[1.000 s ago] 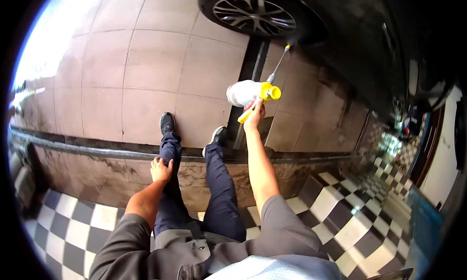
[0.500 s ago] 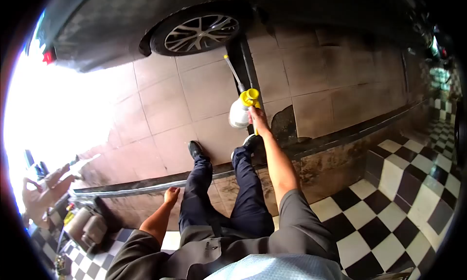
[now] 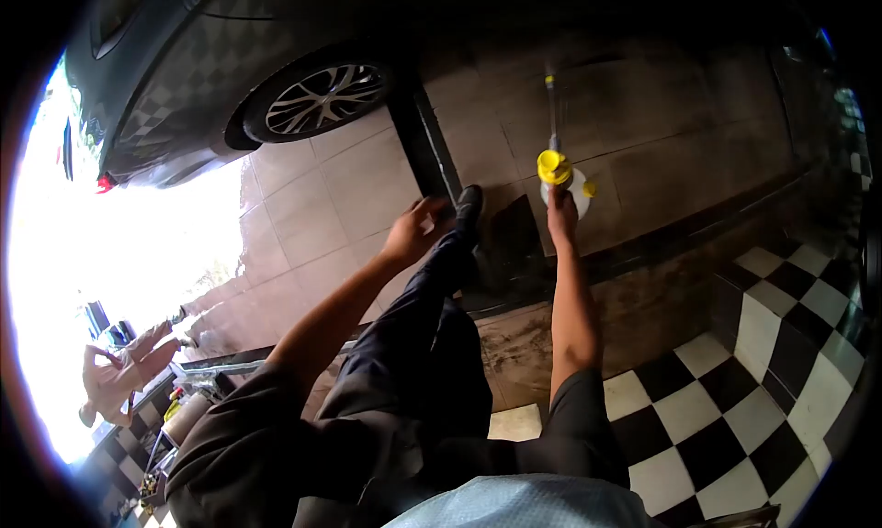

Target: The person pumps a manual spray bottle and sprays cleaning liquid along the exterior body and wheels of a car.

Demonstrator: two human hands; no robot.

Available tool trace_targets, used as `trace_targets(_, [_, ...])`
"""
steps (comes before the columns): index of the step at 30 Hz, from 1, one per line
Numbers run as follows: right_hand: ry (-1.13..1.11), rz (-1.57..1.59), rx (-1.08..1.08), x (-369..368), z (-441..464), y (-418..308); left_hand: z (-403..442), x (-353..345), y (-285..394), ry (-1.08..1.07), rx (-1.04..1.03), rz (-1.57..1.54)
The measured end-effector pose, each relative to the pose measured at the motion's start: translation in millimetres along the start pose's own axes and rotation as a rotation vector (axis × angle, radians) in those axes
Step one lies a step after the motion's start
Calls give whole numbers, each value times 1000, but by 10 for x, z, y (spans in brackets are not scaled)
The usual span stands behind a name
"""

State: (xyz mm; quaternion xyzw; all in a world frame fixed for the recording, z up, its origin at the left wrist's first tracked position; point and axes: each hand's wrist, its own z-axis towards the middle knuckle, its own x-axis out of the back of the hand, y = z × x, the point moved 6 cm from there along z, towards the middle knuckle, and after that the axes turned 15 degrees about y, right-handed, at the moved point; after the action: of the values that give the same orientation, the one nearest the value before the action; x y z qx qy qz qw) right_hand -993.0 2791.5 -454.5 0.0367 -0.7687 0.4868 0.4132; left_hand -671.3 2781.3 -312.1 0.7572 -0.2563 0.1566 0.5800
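Grips in the right hand (image 3: 562,218), with fingers closed at the neck and handle, a white, rounded plastic spray bottle (image 3: 580,202) with a bright yellow top (image 3: 553,167). Holds it right of centre, above the large brownish floor tiles (image 3: 643,174), with the top turned up toward the viewer. Points a slim grey wand (image 3: 554,124) toward the far side, tipped with a small yellow nozzle (image 3: 550,82). Shows another yellow part at the right of the bottle; cannot tell its exact shape.

Reaches the left hand (image 3: 415,231) forward near the centre, well apart from the bottle, with fingers loosely bent and slightly blurred. Leaves a gap between thumb and fingers, in an open grip, close to a black shoe (image 3: 469,207) below dark navy trousers (image 3: 404,340).

At far left, a dark, glossy car (image 3: 175,78) with a black tyre and a silver multi-spoke wheel (image 3: 326,99). Just right of the wheel, a black strip (image 3: 424,147) across the tiles. At near right, black-and-white checkered steps (image 3: 707,409), below a long dark ledge (image 3: 643,249). At near left, a person in pale clothing (image 3: 115,381), beside a beige, rounded container (image 3: 188,416).
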Motion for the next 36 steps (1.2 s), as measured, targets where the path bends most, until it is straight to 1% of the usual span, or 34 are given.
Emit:
trace_targets(1, [-85,-56,49,123,-49,-21,248,-181,532,89,-178,67])
trace_targets(2, [-148,-105,46,220,-124,-26,436,-380,1014,181,-361,132])
trace_targets(3, [-130,-74,133,392,-203,-239,582,-670,1298,157,-422,246])
trace_targets(4, [-206,-46,127,464,-226,-240,688,-927,1545,131,-475,362])
trace_targets(5, [-130,-25,242,599,-262,-343,743,-1102,1743,63,-488,304])
trace_targets(6, [-213,15,216,628,-279,-285,801,-1343,1789,-80,-479,355])
trace_targets(7, [-182,62,189,580,-297,-42,865,-1559,1726,-106,-528,347])
trace_targets(8, [-297,59,174,662,-276,-136,859,-1728,1653,-139,-567,339])
trace_targets(9, [-307,54,209,702,-260,-139,850,-1795,1682,-247,-409,267])
trace_targets(10, [-311,57,244,723,-245,-114,849,-1871,1697,-265,-415,205])
trace_targets(11, [-288,50,256,724,-213,-97,850,-1974,1648,-242,-521,170])
trace_targets(12, [-266,50,272,721,-164,-90,860,-1961,1808,-215,-628,139])
trace_targets(13, [-295,122,223,735,-97,-44,878,-1974,1902,-198,-581,148])
trace_targets(14, [-333,112,156,721,-3,46,934,-1987,1973,-179,-527,169])
trace_targets(16, [-408,94,24,534,204,496,1124,-1864,2345,-137,-422,212])
trace_targets(17, [-304,100,249,424,275,777,1257,-1794,2510,-123,-505,230])
trace_targets(20, [-390,61,180,713,666,496,1379,-1894,2678,-162,-420,460])
trace_targets(21, [-391,37,231,864,799,270,1444,-1972,2626,-145,-380,479])
trace_targets(22, [-352,93,339,943,890,131,1484,-2112,2567,-76,-348,420])
trace_targets(23, [-293,102,445,941,930,208,1445,-2301,2530,-65,-345,429])
trace_targets(24, [-226,111,543,934,948,254,1441,-2409,2699,-62,-349,437])
trace_targets(25, [-254,219,369,1165,1076,85,1457,-2573,2652,-79,-345,461])
trace_targets(26, [-170,197,652,1412,1090,-157,1404,-2786,2538,-95,-332,482])
trace_targets(27, [-276,235,492,1472,1153,-30,1399,-2971,2633,-108,-330,495])
trace_targets(28, [-367,273,326,1520,1244,124,1447,-3117,2755,-61,-365,481])
trace_targets(29, [-383,256,260,1523,1318,289,1472,-3216,2860,-17,-394,471])
trace_targets(30, [-364,225,297,1620,1413,286,1463,-3258,2964,26,-413,461])
trace_targets(31, [-343,193,342,1733,1633,222,1501,-3265,3070,115,-422,382])
trace_targets(32, [-320,153,380,1832,1914,224,1497,-3214,3177,303,-400,388])
trace_targets(33, [-295,136,531,1892,2115,233,1427,-3232,3099,317,-337,403])
trace_targets(34, [-254,177,560,1889,2322,382,1320,-3240,2924,333,-273,417])
trace_targets(36, [-320,157,227,1856,2899,779,996,-3390,2209,146,-64,499])
